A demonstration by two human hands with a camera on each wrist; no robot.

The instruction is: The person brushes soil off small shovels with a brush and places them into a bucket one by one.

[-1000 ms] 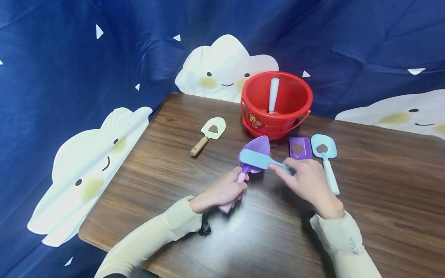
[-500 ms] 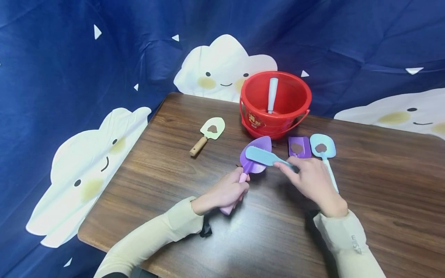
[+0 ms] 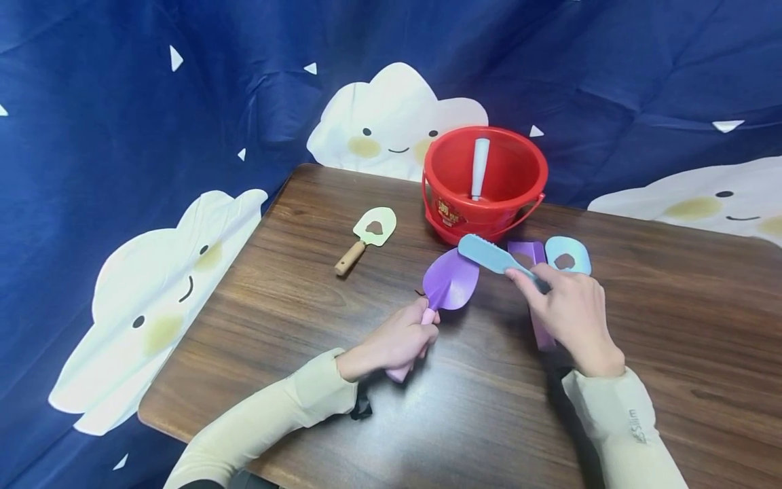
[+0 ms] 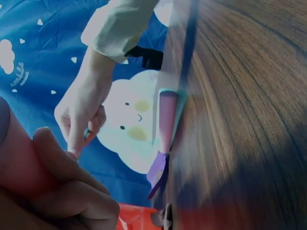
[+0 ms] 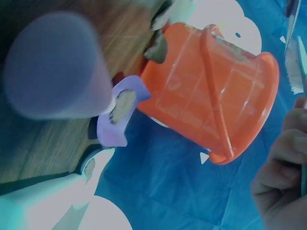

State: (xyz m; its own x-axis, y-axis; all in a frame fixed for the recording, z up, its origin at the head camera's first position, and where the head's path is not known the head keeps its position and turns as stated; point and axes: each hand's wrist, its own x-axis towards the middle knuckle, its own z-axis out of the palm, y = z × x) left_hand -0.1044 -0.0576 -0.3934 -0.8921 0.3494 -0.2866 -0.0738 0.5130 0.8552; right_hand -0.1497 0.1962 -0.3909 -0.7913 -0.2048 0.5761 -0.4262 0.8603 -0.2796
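My left hand (image 3: 397,339) grips the pink handle of a purple trowel (image 3: 451,280), its blade facing up above the table. My right hand (image 3: 571,309) pinches the handle of a light blue brush (image 3: 489,255). The brush head overlaps the blade's upper right edge in the head view; whether they touch I cannot tell. Pale bristles (image 5: 293,69) show on the brush in the right wrist view. Behind the right hand lie a purple square shovel (image 3: 527,251) and a light blue shovel (image 3: 574,251), both partly hidden, each with a brown patch on its blade.
A red bucket (image 3: 452,204) stands at the back of the wooden table (image 3: 293,285), a pale handle (image 3: 480,166) leaning inside it. A light green trowel (image 3: 381,219) with a wooden handle and a brown patch lies left of it. A blue cloud-print cloth (image 3: 256,81) hangs behind.
My right hand has moved the brush rightwards and away from me, from across the middle of the purple blade to its edge. The left hand and trowel have barely shifted.
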